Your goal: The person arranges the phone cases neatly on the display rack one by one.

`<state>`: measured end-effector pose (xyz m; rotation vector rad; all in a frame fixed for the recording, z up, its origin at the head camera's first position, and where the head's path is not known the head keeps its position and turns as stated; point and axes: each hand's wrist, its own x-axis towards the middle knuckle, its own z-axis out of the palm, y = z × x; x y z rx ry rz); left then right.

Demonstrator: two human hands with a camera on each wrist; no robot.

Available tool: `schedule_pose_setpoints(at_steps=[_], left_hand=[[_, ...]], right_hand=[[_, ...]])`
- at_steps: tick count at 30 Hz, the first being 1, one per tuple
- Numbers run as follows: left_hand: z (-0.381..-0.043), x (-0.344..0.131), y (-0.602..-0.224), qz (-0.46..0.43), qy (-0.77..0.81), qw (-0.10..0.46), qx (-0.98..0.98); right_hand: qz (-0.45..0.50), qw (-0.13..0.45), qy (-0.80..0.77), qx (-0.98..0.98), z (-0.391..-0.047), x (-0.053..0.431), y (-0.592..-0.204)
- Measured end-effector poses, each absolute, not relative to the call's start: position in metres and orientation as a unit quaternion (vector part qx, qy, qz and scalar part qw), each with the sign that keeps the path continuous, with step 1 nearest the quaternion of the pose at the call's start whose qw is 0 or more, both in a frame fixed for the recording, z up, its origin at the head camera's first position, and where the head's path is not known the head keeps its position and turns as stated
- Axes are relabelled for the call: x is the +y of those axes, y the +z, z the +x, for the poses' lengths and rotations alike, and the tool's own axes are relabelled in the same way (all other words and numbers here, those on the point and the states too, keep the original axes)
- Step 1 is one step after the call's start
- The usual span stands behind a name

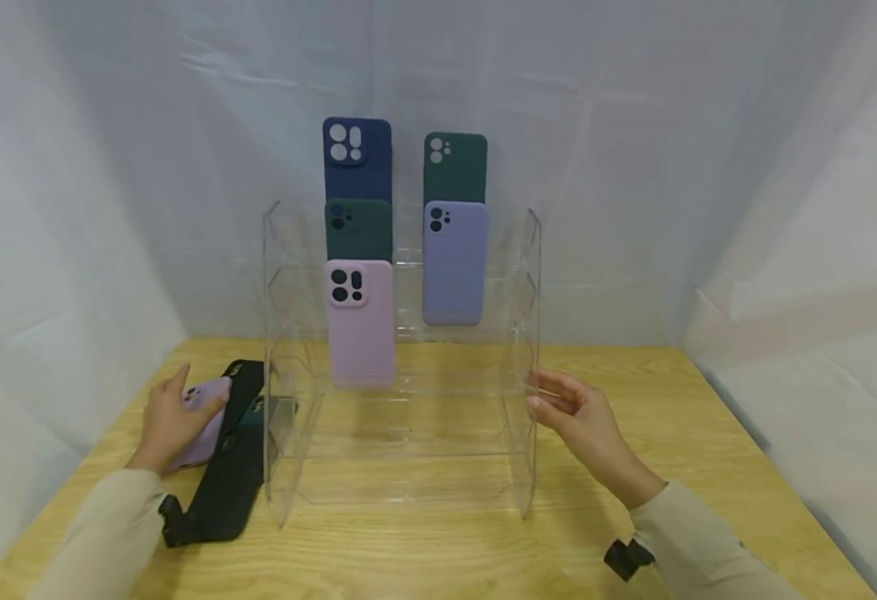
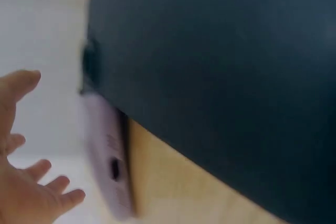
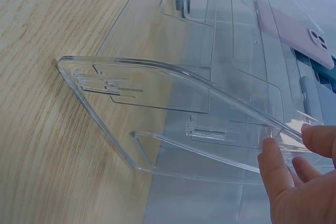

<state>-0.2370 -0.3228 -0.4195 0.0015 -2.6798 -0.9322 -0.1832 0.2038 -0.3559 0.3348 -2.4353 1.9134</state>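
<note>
My left hand (image 1: pixel 176 421) is spread over a purple phone case (image 1: pixel 208 442) at the left of the table; the left wrist view shows its fingers apart, with a gap to the case (image 2: pixel 107 156). Dark phone cases (image 1: pixel 224 492) lie overlapping beside it. My right hand (image 1: pixel 588 429) rests its fingertips on the right side panel of a clear display rack (image 1: pixel 408 457), near the panel's front edge (image 3: pixel 226 90). On the rack's left stand a navy case (image 1: pixel 359 179), a green case (image 1: pixel 363 237) and a pink case (image 1: pixel 363 346); on its right, another green case (image 1: pixel 459 171) behind a lavender case (image 1: pixel 455 271).
The rack stands mid-table on light wood (image 1: pixel 618 367), its lower tiers holding no cases. White sheeting (image 1: pixel 611 167) hangs behind and at both sides. Black straps (image 1: pixel 628 557) sit at both wrists.
</note>
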Motion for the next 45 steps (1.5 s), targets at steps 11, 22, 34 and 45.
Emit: schedule_pose_setpoints(at_steps=[11, 22, 34, 45], left_hand=[[-0.244, -0.346, -0.443, -0.034, -0.262, 0.107, -0.958], [-0.245, -0.351, -0.439, -0.003, -0.245, 0.046, -0.968], [-0.243, -0.350, -0.412, 0.036, -0.296, 0.119, -0.947], [-0.227, -0.311, -0.327, 0.074, -0.401, 0.222, -0.886]], right_hand=[[0.112, 0.016, 0.615, -0.780, -0.183, 0.204, -0.357], [0.115, 0.014, 0.618, -0.778, -0.182, 0.202, -0.355], [0.111, 0.015, 0.613, -0.782, -0.182, 0.203, -0.355], [0.111, 0.016, 0.619, -0.777, -0.184, 0.204, -0.357]])
